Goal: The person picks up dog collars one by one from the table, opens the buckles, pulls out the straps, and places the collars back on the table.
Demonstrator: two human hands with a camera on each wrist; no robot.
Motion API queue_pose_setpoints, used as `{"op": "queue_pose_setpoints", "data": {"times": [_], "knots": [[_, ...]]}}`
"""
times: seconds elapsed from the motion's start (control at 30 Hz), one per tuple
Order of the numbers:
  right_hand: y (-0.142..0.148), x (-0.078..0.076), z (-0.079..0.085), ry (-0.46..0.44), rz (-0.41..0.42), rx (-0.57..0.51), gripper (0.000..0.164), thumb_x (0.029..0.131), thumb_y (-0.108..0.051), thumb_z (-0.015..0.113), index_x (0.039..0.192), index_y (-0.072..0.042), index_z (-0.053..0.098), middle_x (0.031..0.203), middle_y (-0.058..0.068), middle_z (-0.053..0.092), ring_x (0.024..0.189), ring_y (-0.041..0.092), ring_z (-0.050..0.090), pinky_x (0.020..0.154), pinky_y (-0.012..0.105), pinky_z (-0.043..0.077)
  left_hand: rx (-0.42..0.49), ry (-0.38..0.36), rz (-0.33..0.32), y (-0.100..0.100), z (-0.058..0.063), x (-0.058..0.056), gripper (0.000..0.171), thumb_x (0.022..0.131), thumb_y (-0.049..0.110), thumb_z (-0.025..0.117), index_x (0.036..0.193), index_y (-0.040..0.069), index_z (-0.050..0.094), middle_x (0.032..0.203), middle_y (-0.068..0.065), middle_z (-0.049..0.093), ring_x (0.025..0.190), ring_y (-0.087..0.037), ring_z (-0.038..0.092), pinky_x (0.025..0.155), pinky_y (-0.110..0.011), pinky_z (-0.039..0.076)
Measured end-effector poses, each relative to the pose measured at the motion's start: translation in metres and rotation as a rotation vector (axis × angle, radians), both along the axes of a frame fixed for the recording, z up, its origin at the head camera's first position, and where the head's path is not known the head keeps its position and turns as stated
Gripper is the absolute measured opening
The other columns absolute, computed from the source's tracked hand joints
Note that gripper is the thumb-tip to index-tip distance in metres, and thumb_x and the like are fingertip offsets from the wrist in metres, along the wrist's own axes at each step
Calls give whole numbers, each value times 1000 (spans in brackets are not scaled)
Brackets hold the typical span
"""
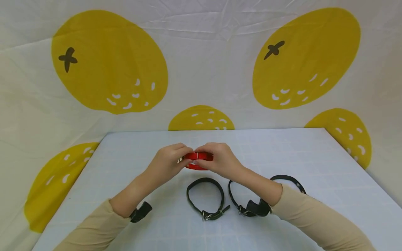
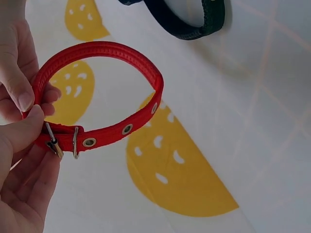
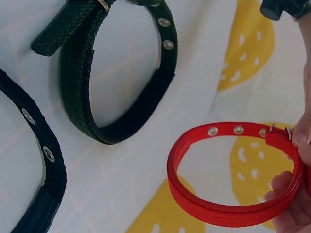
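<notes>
A red collar [image 1: 203, 156] with metal eyelets and a buckle is held up over the far half of the table, formed into a loop. My left hand [image 1: 169, 158] pinches it at the buckle [image 2: 54, 141], thumb on top and fingers beneath. Close beside, my right hand [image 1: 221, 158] grips the band between thumb and fingers. The thumbs nearly meet in the left wrist view. Part of the red band is hidden behind the fingers. Nearer me, a dark green buckled collar [image 1: 205, 179] lies looped on the table, below the hands.
Dark straps with eyelets [image 1: 290, 178] and a buckle lie at the right, partly covered by my right forearm. Black wrist cameras [image 1: 141, 212] sit on both wrists. The pale table [image 1: 150, 137] meets a white cloth backdrop [image 1: 207, 69] with yellow fruit prints.
</notes>
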State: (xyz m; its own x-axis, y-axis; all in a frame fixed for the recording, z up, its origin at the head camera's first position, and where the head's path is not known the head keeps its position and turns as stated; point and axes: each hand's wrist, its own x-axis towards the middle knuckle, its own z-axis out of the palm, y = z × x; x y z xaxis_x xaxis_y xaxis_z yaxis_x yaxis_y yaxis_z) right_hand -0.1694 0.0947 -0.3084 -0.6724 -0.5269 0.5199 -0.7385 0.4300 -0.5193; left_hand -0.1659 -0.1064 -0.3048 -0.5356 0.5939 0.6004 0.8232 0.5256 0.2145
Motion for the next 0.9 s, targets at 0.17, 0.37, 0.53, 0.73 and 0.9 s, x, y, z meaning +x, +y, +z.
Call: {"op": "queue_pose_setpoints", "data": {"times": [0.17, 0.37, 0.53, 0.73, 0.9], "knots": [[2, -1, -1, 10, 20, 9, 21, 79, -10, 75, 97, -2, 69, 90, 5, 68, 75, 13, 62, 65, 18, 52, 60, -80, -23, -3, -2, 1, 20, 75, 5, 77, 92, 8, 68, 86, 0, 66, 75, -12, 58, 67, -25, 54], [5, 0, 1, -40, 37, 0, 21, 79, -10, 74, 99, -3, 69, 89, 4, 68, 75, 11, 60, 65, 19, 52, 103, -98, -38, -4, -3, 1, 19, 74, 6, 77, 92, 8, 70, 86, 2, 68, 77, -9, 59, 67, -22, 52], [8, 1, 2, -153, 43, -60, 21, 80, -9, 74, 99, -5, 70, 88, 1, 67, 72, 9, 59, 64, 23, 53, 128, -113, -46, -3, -2, 2, 19, 75, 7, 76, 93, 6, 70, 85, 1, 68, 76, -9, 61, 68, -22, 53], [9, 1, 3, -360, 31, -169, 21, 83, -13, 72, 102, -6, 69, 89, 3, 67, 73, 13, 63, 68, 28, 55, 186, -169, -27, 0, 0, 2, 14, 78, 6, 73, 91, 6, 69, 76, 3, 63, 66, -4, 57, 64, -20, 52], [9, 3, 4, -452, 12, -214, 23, 83, -16, 71, 104, -6, 69, 90, 4, 68, 77, 15, 64, 71, 30, 55, 253, -207, -27, 1, 0, 3, 12, 79, 3, 72, 90, 5, 69, 72, 4, 61, 63, -4, 54, 65, -21, 52]]}}
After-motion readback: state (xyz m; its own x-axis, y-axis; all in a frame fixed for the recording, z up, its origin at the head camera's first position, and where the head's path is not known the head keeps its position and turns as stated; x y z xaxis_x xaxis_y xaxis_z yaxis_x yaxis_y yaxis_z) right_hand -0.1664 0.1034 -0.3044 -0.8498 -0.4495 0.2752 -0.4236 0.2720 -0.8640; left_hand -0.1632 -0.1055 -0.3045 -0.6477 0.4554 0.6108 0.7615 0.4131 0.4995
